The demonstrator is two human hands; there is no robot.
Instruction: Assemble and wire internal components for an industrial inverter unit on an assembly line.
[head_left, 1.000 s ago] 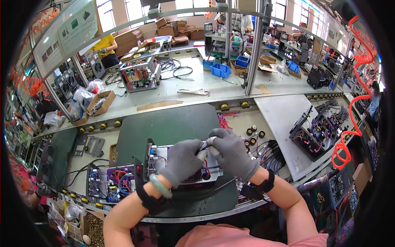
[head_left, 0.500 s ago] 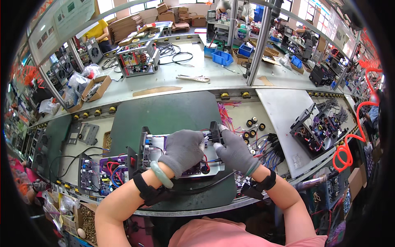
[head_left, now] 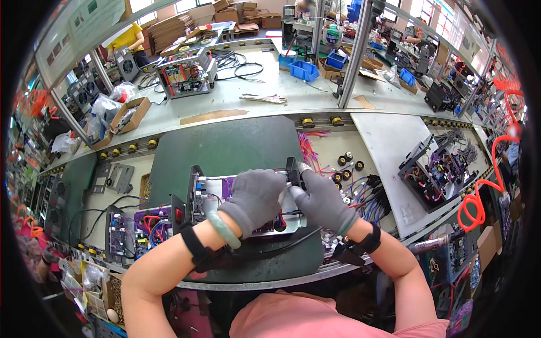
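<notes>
In front of me an open electronics chassis (head_left: 211, 185) with purple circuit boards, red and blue wires and upright black end panels sits on a dark green mat (head_left: 225, 141). My left hand (head_left: 256, 197), in a grey glove, reaches over its middle with closed fingertips near the right end; what they pinch is hidden. My right hand (head_left: 327, 201), gloved too, is closed on the black end panel (head_left: 292, 169) at that end, fingers behind it and thumb in front. The thumb comes close to the left fingertips, by a small pale piece (head_left: 288, 185).
A second board unit (head_left: 127, 234) stands left of the chassis. To the right are black-and-gold round parts (head_left: 338, 177), pink wires (head_left: 309, 149), black cables (head_left: 372, 194) and another open unit (head_left: 437, 172) on a white board (head_left: 389, 141). A red coiled hose (head_left: 470, 211) hangs right.
My right thumb and hand have shifted left and in toward the left fingertips. The left hand has turned slightly over the chassis. The whole view has moved a little.
</notes>
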